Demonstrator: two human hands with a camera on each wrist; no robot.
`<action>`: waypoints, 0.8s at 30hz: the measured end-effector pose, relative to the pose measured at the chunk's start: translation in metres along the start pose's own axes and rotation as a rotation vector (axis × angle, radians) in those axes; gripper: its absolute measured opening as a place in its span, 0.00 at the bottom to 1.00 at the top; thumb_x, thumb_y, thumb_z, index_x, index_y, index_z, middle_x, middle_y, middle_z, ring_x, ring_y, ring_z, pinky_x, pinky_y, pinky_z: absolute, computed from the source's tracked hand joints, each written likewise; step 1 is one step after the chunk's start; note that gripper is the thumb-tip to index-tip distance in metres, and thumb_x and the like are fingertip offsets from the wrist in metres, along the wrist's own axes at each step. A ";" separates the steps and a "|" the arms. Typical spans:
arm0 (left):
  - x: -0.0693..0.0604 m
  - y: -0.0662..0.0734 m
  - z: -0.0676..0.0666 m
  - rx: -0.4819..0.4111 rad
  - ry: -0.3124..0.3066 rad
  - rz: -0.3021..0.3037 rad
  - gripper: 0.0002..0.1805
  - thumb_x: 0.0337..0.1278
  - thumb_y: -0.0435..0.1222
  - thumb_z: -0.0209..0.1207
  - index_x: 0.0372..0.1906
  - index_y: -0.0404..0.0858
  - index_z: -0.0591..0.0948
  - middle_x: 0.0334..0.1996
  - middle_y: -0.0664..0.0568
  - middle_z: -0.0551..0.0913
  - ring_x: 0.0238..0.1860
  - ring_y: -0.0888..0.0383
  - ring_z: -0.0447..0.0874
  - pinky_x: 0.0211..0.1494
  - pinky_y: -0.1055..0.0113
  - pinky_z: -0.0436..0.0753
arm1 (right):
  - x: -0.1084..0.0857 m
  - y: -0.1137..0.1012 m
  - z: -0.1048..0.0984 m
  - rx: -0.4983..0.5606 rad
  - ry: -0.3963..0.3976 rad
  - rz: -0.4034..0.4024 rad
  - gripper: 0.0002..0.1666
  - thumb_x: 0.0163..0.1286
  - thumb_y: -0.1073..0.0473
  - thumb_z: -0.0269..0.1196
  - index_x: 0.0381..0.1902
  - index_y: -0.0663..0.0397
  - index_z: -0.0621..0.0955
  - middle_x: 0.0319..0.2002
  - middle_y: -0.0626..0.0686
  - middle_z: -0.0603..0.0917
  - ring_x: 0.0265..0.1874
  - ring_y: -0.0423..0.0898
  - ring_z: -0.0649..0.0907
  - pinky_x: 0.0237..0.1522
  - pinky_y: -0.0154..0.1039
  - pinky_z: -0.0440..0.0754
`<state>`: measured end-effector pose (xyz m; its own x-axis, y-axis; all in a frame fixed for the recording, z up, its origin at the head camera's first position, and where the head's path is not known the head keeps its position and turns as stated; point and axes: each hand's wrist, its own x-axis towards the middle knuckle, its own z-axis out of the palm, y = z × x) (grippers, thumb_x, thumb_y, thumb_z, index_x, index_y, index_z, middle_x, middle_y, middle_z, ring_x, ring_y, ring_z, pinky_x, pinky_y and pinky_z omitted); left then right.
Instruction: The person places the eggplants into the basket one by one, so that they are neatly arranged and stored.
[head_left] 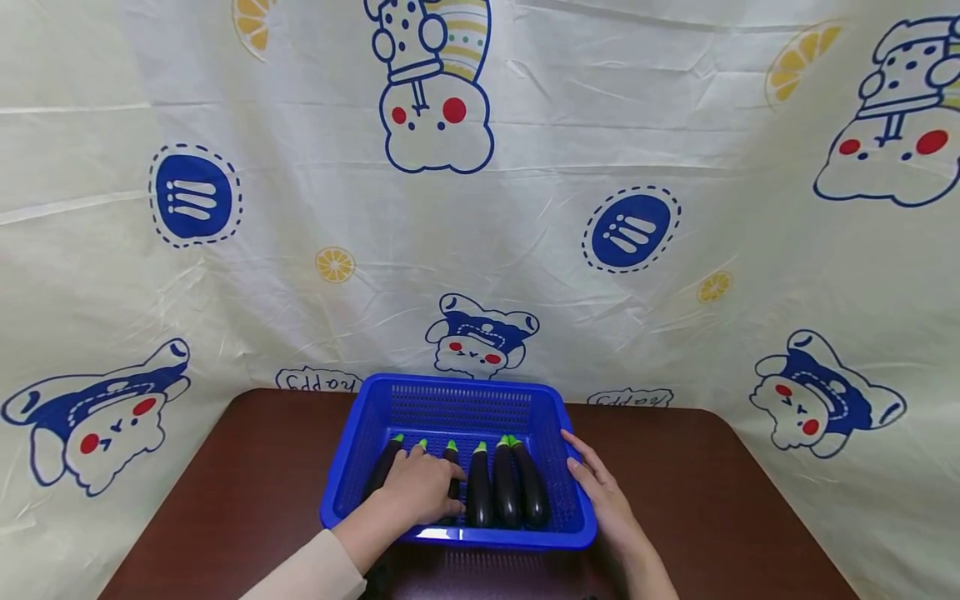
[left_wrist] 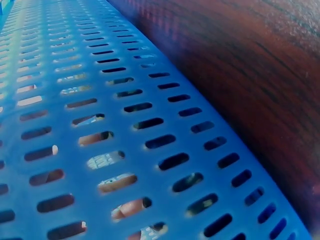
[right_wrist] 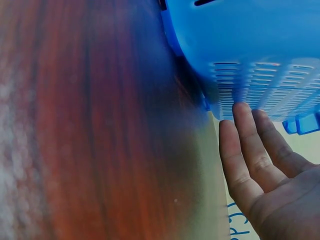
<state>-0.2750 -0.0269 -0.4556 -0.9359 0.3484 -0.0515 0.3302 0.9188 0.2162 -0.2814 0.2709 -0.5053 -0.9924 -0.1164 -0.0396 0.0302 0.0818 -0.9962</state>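
Several dark purple eggplants (head_left: 506,487) with green stem ends lie side by side in a blue plastic basket (head_left: 465,537). My left hand (head_left: 423,483) reaches into the basket's left half from above. Its thumb and index finger are bent about an eggplant (head_left: 452,453) near the middle, and its palm hides part of the neighbouring ones. On the basket's right side rests my right hand (head_left: 611,500), near the rim. The right wrist view shows its straight fingers (right_wrist: 252,160) against the slotted wall. Through the basket's slots (left_wrist: 160,141), the left wrist view gives only fragments of fingers.
The basket stands on a dark reddish-brown wooden table (head_left: 675,492). Behind and around the table hangs a pale sheet (head_left: 525,208) printed with cartoon figures and orange slices. A light sleeve (head_left: 315,571) covers the left forearm.
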 end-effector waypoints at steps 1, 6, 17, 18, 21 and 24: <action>0.000 0.000 -0.001 0.002 -0.001 0.003 0.25 0.55 0.56 0.71 0.58 0.57 0.87 0.58 0.49 0.88 0.67 0.37 0.76 0.64 0.40 0.72 | 0.000 0.000 0.000 0.000 0.002 0.000 0.29 0.83 0.45 0.51 0.78 0.31 0.66 0.75 0.60 0.69 0.60 0.59 0.81 0.51 0.51 0.86; -0.001 0.000 -0.002 0.023 0.002 0.016 0.24 0.56 0.56 0.71 0.58 0.57 0.87 0.57 0.50 0.88 0.67 0.37 0.76 0.61 0.44 0.74 | -0.001 0.000 0.000 0.013 0.001 -0.004 0.29 0.83 0.46 0.51 0.78 0.32 0.66 0.75 0.61 0.70 0.59 0.59 0.82 0.50 0.52 0.86; 0.000 0.000 -0.003 0.005 0.009 0.010 0.25 0.55 0.56 0.70 0.58 0.56 0.88 0.56 0.51 0.89 0.63 0.38 0.78 0.59 0.47 0.74 | -0.001 -0.001 0.001 0.028 0.008 -0.002 0.28 0.82 0.45 0.52 0.77 0.31 0.67 0.76 0.60 0.69 0.63 0.61 0.81 0.53 0.54 0.86; 0.000 -0.001 -0.004 0.003 0.011 0.011 0.25 0.55 0.56 0.70 0.58 0.55 0.88 0.56 0.51 0.89 0.62 0.38 0.79 0.60 0.47 0.74 | -0.001 -0.001 0.001 0.028 0.007 -0.004 0.28 0.82 0.45 0.52 0.77 0.31 0.67 0.76 0.60 0.69 0.63 0.62 0.80 0.53 0.54 0.86; 0.000 -0.003 -0.005 0.001 0.021 0.012 0.24 0.55 0.56 0.70 0.57 0.55 0.88 0.54 0.51 0.89 0.59 0.40 0.79 0.58 0.47 0.74 | -0.001 0.000 0.001 0.027 0.009 -0.007 0.28 0.82 0.45 0.52 0.77 0.31 0.68 0.76 0.60 0.69 0.62 0.61 0.81 0.52 0.53 0.86; -0.001 -0.005 -0.007 -0.010 0.029 0.016 0.24 0.55 0.56 0.70 0.56 0.54 0.88 0.52 0.52 0.89 0.54 0.43 0.79 0.57 0.47 0.73 | -0.002 0.001 0.001 0.031 0.012 -0.006 0.28 0.82 0.45 0.52 0.77 0.31 0.68 0.75 0.61 0.70 0.61 0.60 0.82 0.51 0.53 0.86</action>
<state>-0.2764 -0.0332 -0.4493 -0.9338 0.3572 -0.0195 0.3439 0.9114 0.2262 -0.2794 0.2704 -0.5058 -0.9939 -0.1053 -0.0330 0.0279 0.0502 -0.9984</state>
